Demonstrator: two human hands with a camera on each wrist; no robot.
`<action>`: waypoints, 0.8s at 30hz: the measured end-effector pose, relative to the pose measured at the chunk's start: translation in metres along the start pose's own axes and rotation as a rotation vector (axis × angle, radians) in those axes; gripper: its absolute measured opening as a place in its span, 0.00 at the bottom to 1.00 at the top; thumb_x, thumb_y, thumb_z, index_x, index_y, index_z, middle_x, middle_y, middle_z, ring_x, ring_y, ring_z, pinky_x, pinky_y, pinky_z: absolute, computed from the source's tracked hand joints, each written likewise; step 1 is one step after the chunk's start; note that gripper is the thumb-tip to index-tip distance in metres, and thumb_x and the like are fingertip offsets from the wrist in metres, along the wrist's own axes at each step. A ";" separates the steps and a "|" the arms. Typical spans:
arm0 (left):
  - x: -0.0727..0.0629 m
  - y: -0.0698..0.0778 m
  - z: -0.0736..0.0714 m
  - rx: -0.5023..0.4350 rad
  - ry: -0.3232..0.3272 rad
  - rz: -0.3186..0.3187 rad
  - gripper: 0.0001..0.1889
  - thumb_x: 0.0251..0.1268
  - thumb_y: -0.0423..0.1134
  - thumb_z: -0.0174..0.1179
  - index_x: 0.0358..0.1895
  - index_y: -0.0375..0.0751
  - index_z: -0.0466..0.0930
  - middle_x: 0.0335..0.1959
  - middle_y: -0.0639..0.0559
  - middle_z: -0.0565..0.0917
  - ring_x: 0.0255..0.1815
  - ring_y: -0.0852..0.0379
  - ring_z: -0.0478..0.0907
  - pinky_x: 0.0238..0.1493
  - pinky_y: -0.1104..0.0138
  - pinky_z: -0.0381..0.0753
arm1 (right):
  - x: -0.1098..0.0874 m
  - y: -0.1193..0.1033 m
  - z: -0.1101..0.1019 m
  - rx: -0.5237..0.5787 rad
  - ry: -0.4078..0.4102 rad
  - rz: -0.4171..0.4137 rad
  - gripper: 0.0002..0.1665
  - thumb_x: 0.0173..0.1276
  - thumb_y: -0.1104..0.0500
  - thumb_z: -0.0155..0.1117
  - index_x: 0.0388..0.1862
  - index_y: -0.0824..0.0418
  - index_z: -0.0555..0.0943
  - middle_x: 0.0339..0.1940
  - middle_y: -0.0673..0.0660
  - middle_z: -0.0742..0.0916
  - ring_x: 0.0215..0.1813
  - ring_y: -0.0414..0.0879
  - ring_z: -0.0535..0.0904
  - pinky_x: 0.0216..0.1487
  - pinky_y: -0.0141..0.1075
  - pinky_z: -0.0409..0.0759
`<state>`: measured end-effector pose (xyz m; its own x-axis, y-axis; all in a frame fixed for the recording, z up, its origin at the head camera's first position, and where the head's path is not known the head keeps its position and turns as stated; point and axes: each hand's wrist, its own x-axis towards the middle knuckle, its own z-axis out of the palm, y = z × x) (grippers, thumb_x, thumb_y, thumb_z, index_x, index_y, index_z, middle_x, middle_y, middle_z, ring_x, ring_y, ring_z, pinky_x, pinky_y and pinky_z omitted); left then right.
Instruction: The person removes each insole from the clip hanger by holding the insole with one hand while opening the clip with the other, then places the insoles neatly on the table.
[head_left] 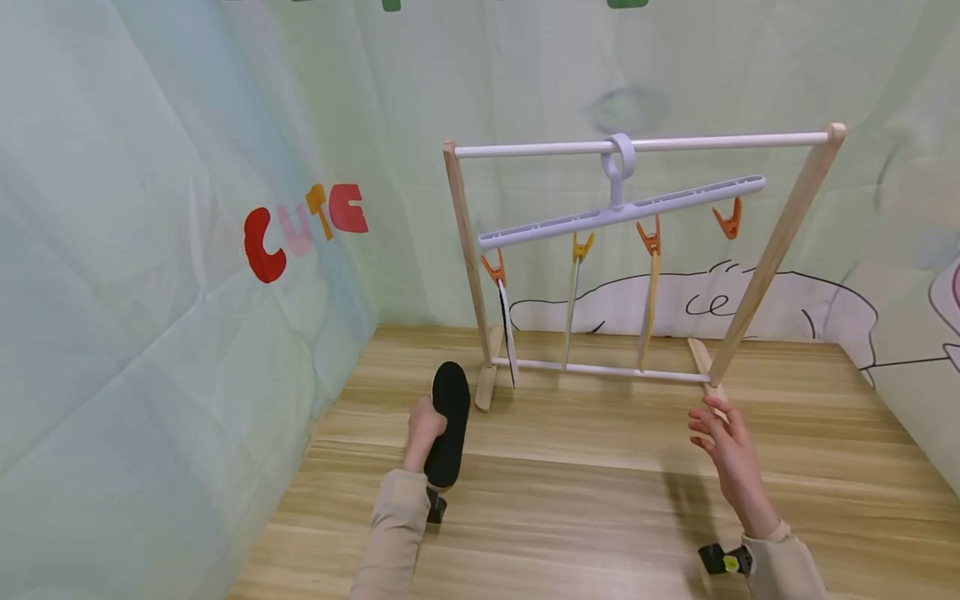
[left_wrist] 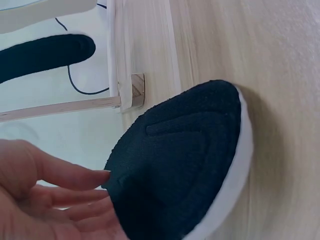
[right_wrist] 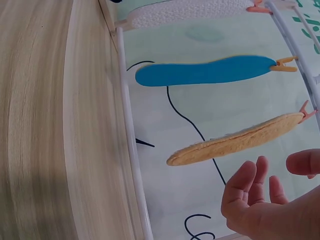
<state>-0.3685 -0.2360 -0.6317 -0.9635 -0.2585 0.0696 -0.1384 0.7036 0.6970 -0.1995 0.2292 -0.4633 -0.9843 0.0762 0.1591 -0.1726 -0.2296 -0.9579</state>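
A black insole with a white underside is pinched at its edge by my left hand, thumb on the dark face and fingers behind. It stands tilted over the tabletop, left of the rack. My right hand is raised near the rack's right foot, fingers loosely bent around nothing. In the right wrist view it is nearest the hanging tan fuzzy insole. Beside that hang a blue insole and a white bumpy insole. Orange and yellow clips hold these from a tilted lavender hanger.
A wooden rack with white rods carries the hanger by its ring. One orange clip at the hanger's right end has nothing in it. Printed cloth walls enclose the wood-grain tabletop.
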 end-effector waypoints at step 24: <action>0.039 -0.061 0.029 0.076 -0.060 -0.053 0.10 0.37 0.31 0.53 0.30 0.40 0.69 0.28 0.45 0.72 0.22 0.50 0.65 0.14 0.63 0.63 | 0.003 0.003 0.003 -0.079 -0.010 0.036 0.10 0.71 0.58 0.41 0.50 0.52 0.62 0.34 0.36 0.80 0.36 0.30 0.75 0.35 0.24 0.74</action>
<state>-0.4041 -0.2696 -0.6919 -0.9660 -0.2582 -0.0101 -0.2042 0.7388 0.6422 -0.2030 0.2262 -0.4653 -0.9902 0.0595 0.1262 -0.1340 -0.1543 -0.9789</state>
